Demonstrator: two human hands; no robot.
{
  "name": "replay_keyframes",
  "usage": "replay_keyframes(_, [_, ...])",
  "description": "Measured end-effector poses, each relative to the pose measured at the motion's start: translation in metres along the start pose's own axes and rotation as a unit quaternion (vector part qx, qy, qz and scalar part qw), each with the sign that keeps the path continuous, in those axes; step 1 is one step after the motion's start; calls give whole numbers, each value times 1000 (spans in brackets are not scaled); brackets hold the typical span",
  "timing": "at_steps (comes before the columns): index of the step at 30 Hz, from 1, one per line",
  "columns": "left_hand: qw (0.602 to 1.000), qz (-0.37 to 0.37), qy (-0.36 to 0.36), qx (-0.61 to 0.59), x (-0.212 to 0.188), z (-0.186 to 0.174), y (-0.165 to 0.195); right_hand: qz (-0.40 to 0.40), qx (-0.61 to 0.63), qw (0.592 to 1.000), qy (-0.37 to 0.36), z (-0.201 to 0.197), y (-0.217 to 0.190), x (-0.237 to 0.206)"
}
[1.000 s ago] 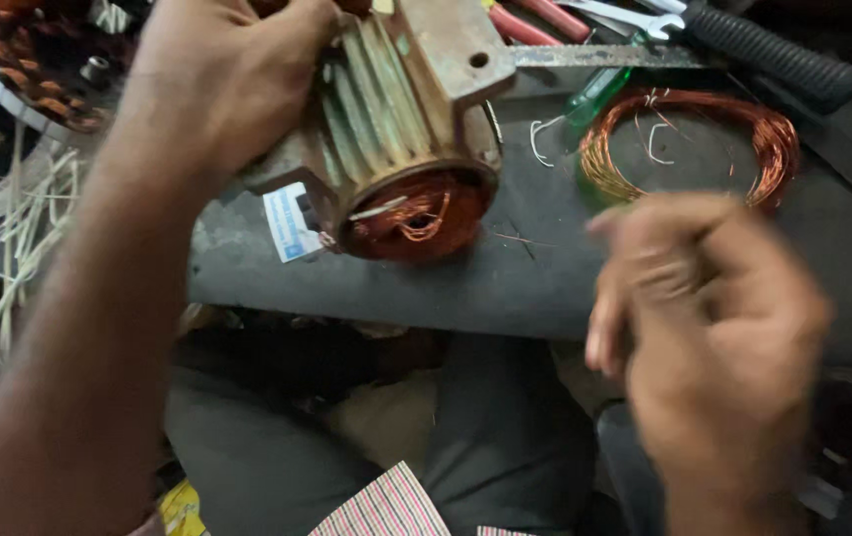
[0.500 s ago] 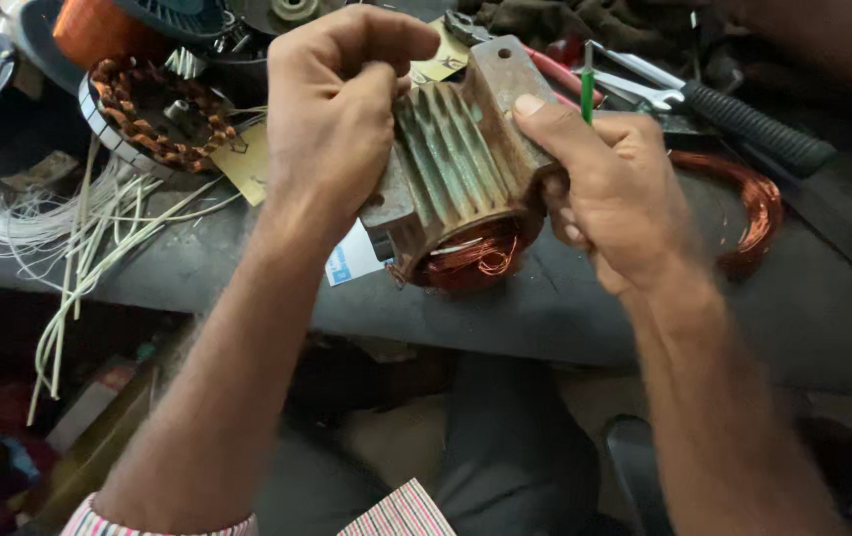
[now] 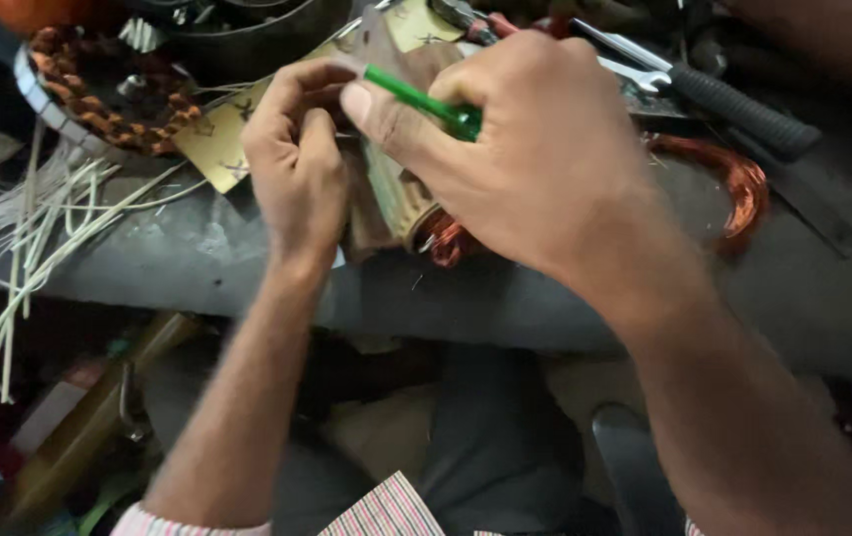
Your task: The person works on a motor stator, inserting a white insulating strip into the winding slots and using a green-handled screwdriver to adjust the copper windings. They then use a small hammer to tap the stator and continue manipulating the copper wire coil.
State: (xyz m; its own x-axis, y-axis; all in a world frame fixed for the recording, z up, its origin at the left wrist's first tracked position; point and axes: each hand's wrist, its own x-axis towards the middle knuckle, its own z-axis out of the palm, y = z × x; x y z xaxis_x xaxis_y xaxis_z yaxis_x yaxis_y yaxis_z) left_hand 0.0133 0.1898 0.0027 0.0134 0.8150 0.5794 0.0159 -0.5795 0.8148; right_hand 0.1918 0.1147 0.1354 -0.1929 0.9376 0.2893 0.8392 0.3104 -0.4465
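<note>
I see both hands over the small finned motor body (image 3: 396, 194), which sits at the near edge of the grey desk (image 3: 545, 298), mostly hidden behind them; its copper winding (image 3: 446, 241) shows at the near end, just under the right hand (image 3: 545, 159). The fingers of that hand are closed on a slim green-handled tool (image 3: 426, 101), thumb and forefinger pinching it with the handle pointing up and to the left; the working tip is hidden, so I cannot tell what it touches. The left hand (image 3: 292, 159) is curled shut against the motor's far side, fingers pinched together; whether they hold a wire or only steady the casing I cannot tell.

As to progress, I judge the winding work is mid-way: copper sits in the body with loose ends sticking out, so tucking or tying looks unfinished. Near by lie a loose copper wire coil (image 3: 733, 179), a black-handled tool (image 3: 733, 99), a second wound stator (image 3: 98, 89) and a bundle of white sleeving (image 3: 29, 228) trailing off the desk.
</note>
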Motion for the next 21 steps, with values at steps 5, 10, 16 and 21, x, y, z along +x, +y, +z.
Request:
replay_keyframes(5, [994,-1,-79,70,6,-1,0,27,253,966,40,-35,37,-65])
replay_keyframes(10, [991,-70,-91,73,-3,-8,-4,198,283,938,7,-15,69,-159])
replay_keyframes(16, [961,114,-83,238,-40,-44,-52,325,340,882,37,59,82,-188])
replay_keyframes(21, [950,30,-53,307,-66,-77,-88,265,261,918,137,81,72,-176])
